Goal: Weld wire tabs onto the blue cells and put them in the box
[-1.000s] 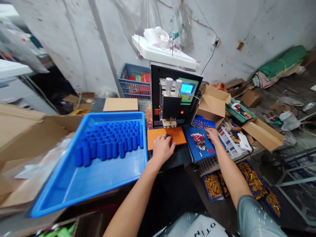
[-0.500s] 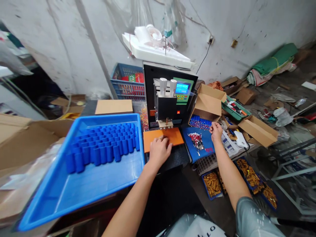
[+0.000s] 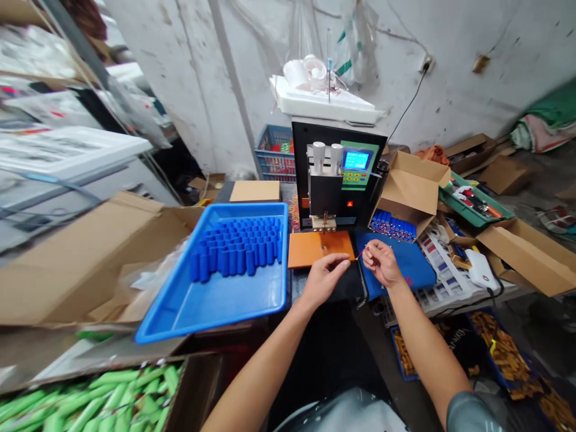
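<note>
My left hand (image 3: 324, 277) is at the front right edge of the orange plate (image 3: 310, 249), its thumb and fingers apart with nothing visible between them. Just to its right, my right hand (image 3: 380, 263) pinches a thin red wire (image 3: 360, 253) over the left edge of the blue mat (image 3: 405, 264). The wire's tip points toward my left fingertips. Above the plate stands the black welding machine (image 3: 333, 195) with two silver cylinders and a lit screen (image 3: 357, 159).
A blue tray (image 3: 234, 303) of upright blue cylinders (image 3: 249, 243) lies left. An open carton (image 3: 411, 180) with blue cells stands right of the machine. Green wrapped packs (image 3: 112, 402) fill a box at lower left. Bins of yellow pieces (image 3: 499, 348) lie at lower right.
The view has swung left. My right hand has come from the far side of the mat to beside my left hand, which has slid toward the plate's front right edge.
</note>
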`<state>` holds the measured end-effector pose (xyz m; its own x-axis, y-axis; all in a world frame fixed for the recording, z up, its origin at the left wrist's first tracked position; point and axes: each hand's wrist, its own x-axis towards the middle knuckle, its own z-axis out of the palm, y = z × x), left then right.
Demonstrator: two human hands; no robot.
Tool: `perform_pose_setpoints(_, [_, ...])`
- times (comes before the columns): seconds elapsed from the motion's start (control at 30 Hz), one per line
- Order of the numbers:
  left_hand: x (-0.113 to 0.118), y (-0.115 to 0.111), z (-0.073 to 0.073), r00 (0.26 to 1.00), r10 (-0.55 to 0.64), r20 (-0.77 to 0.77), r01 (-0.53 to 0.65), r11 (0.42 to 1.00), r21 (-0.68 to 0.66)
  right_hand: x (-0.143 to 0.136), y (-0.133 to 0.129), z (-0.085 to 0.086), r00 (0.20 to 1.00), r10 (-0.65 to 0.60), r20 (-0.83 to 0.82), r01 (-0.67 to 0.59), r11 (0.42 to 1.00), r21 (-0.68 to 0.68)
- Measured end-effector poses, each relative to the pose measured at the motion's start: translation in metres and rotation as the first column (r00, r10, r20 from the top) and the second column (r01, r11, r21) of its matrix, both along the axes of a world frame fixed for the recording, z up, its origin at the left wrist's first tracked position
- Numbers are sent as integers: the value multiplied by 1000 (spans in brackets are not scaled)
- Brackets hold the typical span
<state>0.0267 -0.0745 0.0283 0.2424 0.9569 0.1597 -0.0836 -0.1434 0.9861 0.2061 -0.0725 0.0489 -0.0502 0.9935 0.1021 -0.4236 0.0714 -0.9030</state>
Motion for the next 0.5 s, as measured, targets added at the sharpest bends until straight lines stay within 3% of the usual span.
perform_pose_setpoints(0.27, [6,-2,-11,997,38,64,-31,994,-105,-21,5,-16,997,68,-47,-71,995,-64])
perform_pose_setpoints(0.5, [-1,-9,-10,996,41,78,-29,988,-150,-28,2,-24,997,68,28,-66,995,-71])
